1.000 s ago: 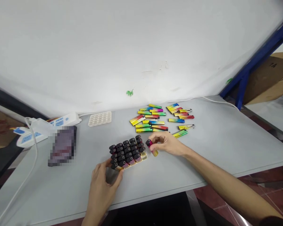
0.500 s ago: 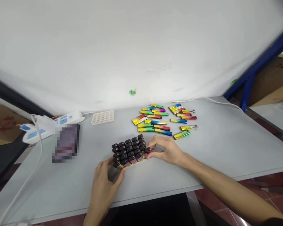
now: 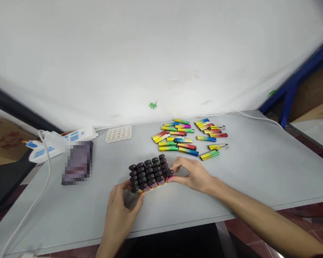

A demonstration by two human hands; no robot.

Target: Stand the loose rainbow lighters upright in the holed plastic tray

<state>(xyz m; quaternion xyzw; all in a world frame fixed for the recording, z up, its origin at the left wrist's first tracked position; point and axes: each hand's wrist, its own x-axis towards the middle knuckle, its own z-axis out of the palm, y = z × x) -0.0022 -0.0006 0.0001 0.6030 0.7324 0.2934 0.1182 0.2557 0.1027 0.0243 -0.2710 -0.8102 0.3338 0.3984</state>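
A tight block of upright lighters [image 3: 150, 175] with black tops and shiny coloured bodies stands in a pale tray [image 3: 152, 188], mostly hidden beneath them. My left hand [image 3: 121, 204] grips the near left corner of this tray, fingers behind and thumb in front. At the block's right end, my right hand [image 3: 195, 175] pinches one black-topped lighter [image 3: 169, 173] between thumb and fingers, close against its neighbours. Whether its base sits in the tray is hidden. Beyond the right hand lie loose lighters [image 3: 187, 146] in yellow, green, red and blue.
A white tray with rows of holes [image 3: 118, 134] lies near the wall. Power strips [image 3: 82, 135] and a white cable [image 3: 47, 172] occupy the left side, beside a blurred dark pouch [image 3: 78, 163]. A blue metal frame [image 3: 289, 102] stands at right.
The lighter in my right hand has come closer in against the block's right end. My left hand keeps its hold on the tray. The whole view has shifted slightly.
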